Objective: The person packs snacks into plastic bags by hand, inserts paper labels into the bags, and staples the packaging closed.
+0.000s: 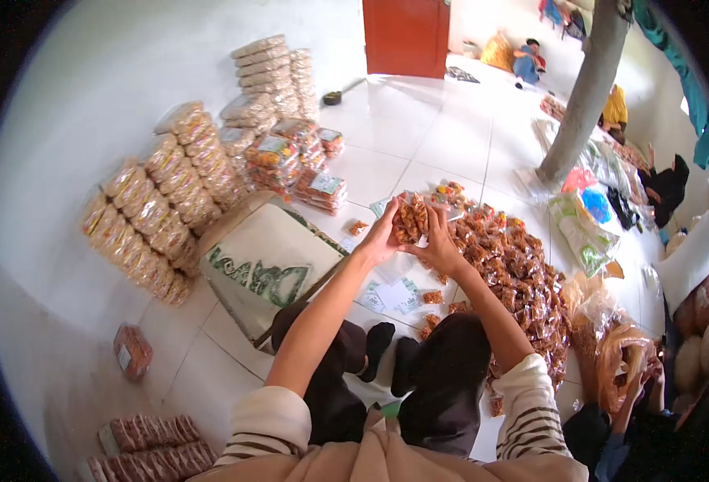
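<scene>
A clear bag of small reddish-brown snack packets (410, 218) is held up between my two hands, over the white tiled floor. My left hand (380, 238) presses on its left side, and my right hand (441, 247) wraps round its right side. Right of my hands spreads a large heap of small brown snack packets (515, 277). Below my hands, printed white and green labels (392, 296) lie on the floor near my feet. A few single packets (432, 297) lie beside the labels.
A low cushioned seat (278, 253) stands at the left, before tall stacks of bagged snacks (150, 205). Filled orange packs (274, 153) are piled behind it. A grey pillar (591, 96) leans at the right. A co-worker's hands (651, 373) are beside a brown plastic bag (619, 357).
</scene>
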Demonstrator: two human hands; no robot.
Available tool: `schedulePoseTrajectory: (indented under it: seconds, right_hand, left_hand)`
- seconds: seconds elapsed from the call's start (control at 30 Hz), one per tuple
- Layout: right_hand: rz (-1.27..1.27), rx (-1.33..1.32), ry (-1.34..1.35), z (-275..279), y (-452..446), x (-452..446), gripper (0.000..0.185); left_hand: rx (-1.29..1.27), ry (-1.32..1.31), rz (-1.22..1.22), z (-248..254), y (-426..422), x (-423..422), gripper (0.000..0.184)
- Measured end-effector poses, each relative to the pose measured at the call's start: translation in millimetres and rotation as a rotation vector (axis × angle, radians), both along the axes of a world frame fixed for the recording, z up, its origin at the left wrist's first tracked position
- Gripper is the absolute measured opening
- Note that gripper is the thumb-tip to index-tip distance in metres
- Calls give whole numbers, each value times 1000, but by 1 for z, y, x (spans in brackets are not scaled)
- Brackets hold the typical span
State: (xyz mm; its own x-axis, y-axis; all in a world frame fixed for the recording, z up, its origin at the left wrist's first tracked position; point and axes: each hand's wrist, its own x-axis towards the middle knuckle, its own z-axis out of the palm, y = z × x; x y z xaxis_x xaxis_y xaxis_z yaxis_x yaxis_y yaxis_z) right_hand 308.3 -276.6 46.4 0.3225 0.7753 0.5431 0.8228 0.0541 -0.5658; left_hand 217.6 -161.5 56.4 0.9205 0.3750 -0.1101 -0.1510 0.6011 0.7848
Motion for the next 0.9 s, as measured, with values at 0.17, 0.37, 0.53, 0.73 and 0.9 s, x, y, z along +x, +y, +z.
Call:
schedulePoseTrajectory:
  seconds: [0.17,0.37,0.53,0.73,0.9]
  right_hand:
    - [88,108,-29,25,25,-49,92]
    - [52,30,99,44,56,-85,76]
    - [174,197,-68,3,98,-110,75]
    - [216,138,45,-43,142,-152,77]
    - [131,68,133,-96,166,-162,64]
  left_hand:
    - [56,-102,-8,7,29,-48,48]
    - [-29,-187,-59,34,36,-97,44]
    - [375,-132,382,-3,72,-115,33]
    - [338,208,590,-57,113,-153,29]
    - [94,197,432,-107,134,-180,34]
